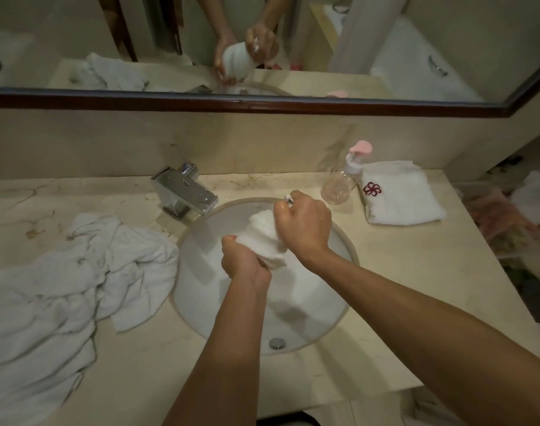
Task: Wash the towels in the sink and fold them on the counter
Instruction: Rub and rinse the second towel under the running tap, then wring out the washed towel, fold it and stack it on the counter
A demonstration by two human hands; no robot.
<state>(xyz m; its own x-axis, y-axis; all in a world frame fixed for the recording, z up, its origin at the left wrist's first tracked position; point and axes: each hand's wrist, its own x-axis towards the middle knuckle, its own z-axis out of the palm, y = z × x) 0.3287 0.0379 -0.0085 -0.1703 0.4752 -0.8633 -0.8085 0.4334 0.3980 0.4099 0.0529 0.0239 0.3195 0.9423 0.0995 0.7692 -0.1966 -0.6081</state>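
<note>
Above the sink (330, 321), a small white towel (264, 238) is being gripped as a twisted roll running near-left to far-right, the left hand (242, 256) clenched on its near end, the right hand (302, 224) on its far end.

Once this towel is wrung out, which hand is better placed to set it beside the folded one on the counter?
Probably the right hand: it grips the wrung towel on the side nearest the folded towel, right of the sink. The left hand sits toward the crumpled pile.
</note>
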